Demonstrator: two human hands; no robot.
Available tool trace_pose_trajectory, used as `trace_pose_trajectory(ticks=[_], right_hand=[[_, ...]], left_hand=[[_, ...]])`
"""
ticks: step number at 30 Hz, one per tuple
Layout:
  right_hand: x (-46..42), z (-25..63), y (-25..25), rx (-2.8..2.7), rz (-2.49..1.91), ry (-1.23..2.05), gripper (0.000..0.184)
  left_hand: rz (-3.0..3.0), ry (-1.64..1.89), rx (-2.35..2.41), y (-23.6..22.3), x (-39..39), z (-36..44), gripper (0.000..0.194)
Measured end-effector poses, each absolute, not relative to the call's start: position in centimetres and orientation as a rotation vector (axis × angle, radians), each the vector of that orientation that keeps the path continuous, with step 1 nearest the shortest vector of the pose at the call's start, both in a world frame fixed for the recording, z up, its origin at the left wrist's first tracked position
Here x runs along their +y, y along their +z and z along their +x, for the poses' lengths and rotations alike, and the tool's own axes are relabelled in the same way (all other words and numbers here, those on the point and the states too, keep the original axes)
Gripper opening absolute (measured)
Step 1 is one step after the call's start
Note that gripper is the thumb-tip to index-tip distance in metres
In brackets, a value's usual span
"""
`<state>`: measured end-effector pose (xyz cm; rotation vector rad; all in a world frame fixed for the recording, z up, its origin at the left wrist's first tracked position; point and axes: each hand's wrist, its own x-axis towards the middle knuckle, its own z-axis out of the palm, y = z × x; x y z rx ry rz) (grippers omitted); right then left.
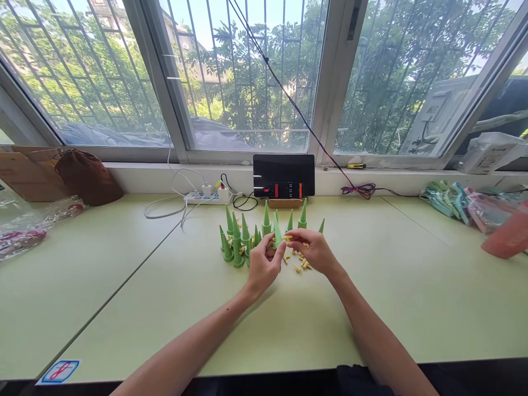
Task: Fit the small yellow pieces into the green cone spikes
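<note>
My left hand [266,263] is closed around the lower part of a green plastic cone [277,226], which points upward. Pinched in the fingers of my right hand [315,250] is a small yellow peg-like piece [287,237], close beside the cone's side; whether the two touch I cannot tell. Several more green cones [238,247] stand upright on the table to the left of and behind my hands. Loose small yellow pieces [304,264] lie on the tabletop below my right hand, and others show among the cones.
Behind the cones a black tablet [284,165] leans by the sill, with a phone [284,190] in front. A power strip [208,197] with cables lies left of it. Bagged items [447,201] and a red container [505,234] are at right; a brown pouch [88,176] at left.
</note>
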<state>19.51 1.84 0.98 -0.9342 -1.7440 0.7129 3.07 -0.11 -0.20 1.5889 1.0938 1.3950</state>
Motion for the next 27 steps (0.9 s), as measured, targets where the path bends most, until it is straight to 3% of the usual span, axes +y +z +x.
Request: trace_pose_trajectory(ticks=[27], right_hand=[[1.98, 19.55, 0.68, -1.742, -0.981, 0.695, 0.024]], left_hand=[[1.676, 1.375, 1.099, -0.99, 0.43, 2.57, 0.055]])
